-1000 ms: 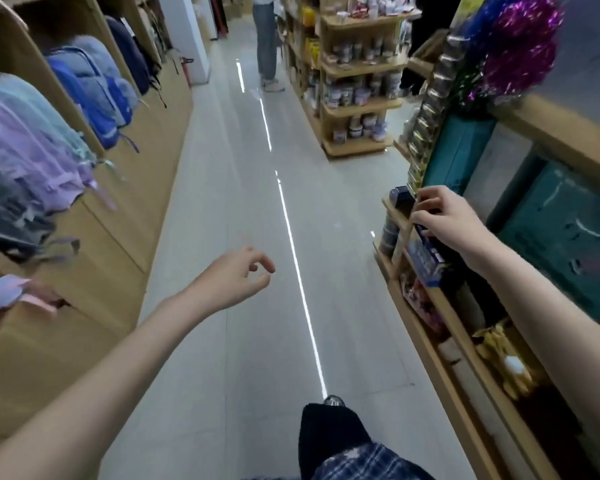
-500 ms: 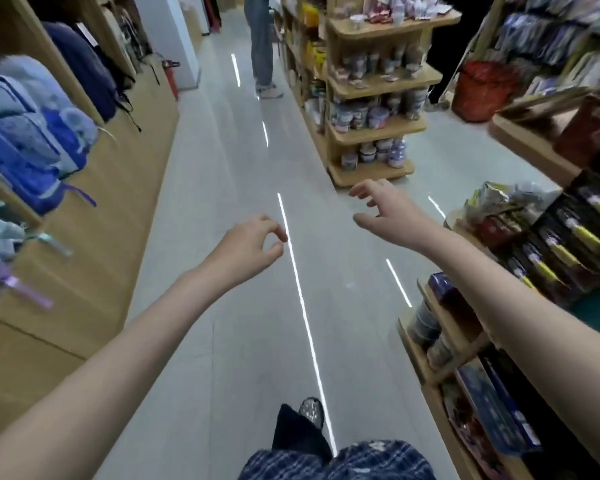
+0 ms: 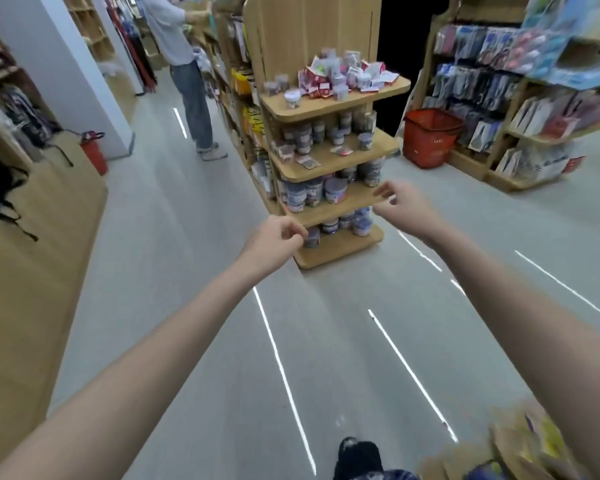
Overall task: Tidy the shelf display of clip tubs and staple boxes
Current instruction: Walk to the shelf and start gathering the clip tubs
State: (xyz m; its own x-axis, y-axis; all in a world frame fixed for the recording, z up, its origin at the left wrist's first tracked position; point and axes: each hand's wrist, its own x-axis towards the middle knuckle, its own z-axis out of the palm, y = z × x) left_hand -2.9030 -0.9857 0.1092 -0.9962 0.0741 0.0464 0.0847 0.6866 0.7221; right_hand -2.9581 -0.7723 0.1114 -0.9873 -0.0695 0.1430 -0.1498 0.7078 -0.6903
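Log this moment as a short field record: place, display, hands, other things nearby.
place: shop aisle, grey floor
display: four-tier wooden shelf ahead, out of reach
top tier: tubs and small boxes lie jumbled
lower tiers: tubs in rows
left hand: loosely curled, holds nothing
right hand: fingers spread, holds nothing
nearby: red basket on floor right of shelf; another person behind

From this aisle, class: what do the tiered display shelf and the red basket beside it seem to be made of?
Tiered display shelf: looks like pale wood or laminated board, matte, with rounded edges showing a darker cut rim. Red basket: probably moulded plastic, with a uniform colour and ribbed or slotted walls; blur hides finer detail.
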